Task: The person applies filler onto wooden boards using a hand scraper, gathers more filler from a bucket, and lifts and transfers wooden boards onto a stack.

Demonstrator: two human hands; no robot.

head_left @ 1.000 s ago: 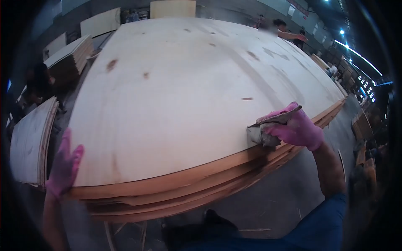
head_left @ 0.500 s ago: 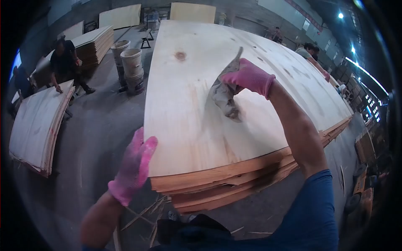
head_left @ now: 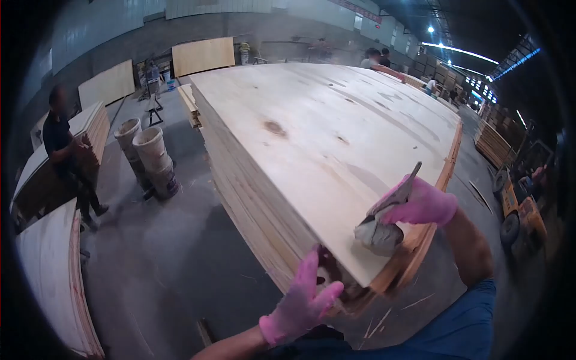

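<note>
Pink-gloved right hand (head_left: 425, 205) closes round a grey, caked scraper (head_left: 379, 236) at the pale wooden sheet's (head_left: 306, 171) near end; moving it likely needs steady pressure. Pink-gloved left hand (head_left: 300, 303) spreads, empty.

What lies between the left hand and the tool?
The near corner of the top sheet lies between the left hand and the tool, in the head view.

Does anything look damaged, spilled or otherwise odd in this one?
Mostly the stack of sheets: its near corner, by the left hand, looks ragged, with dark gaps between layers. Loose wood slivers litter the floor below. The top sheet has a dark knot and grey patches. No spill is evident.
</note>
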